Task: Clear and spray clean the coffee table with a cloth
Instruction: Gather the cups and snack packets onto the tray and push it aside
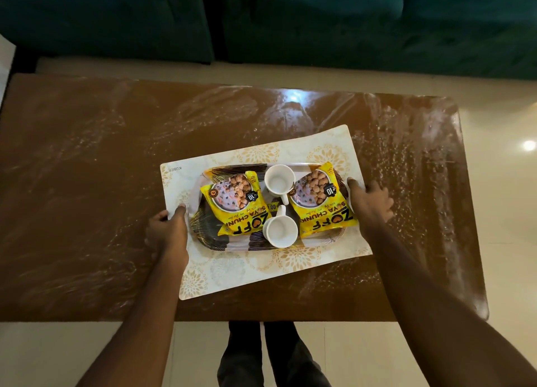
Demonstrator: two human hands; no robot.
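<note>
A brown coffee table point(87, 197) with pale dusty streaks fills the view. On it lies a cream floral placemat point(261, 273), and on that a patterned tray point(226, 245). The tray carries two yellow soya chunk packets point(235, 203) point(319, 200) and two white cups point(279, 181) point(280, 230). My left hand point(168, 229) grips the tray's left end, thumb on the rim. My right hand point(367, 202) grips the tray's right end. No cloth or spray bottle is in view.
A dark green sofa point(348, 23) runs along the far side of the table, with a strip of pale tiled floor point(508, 212) between and to the right. My legs point(270, 357) stand at the table's near edge.
</note>
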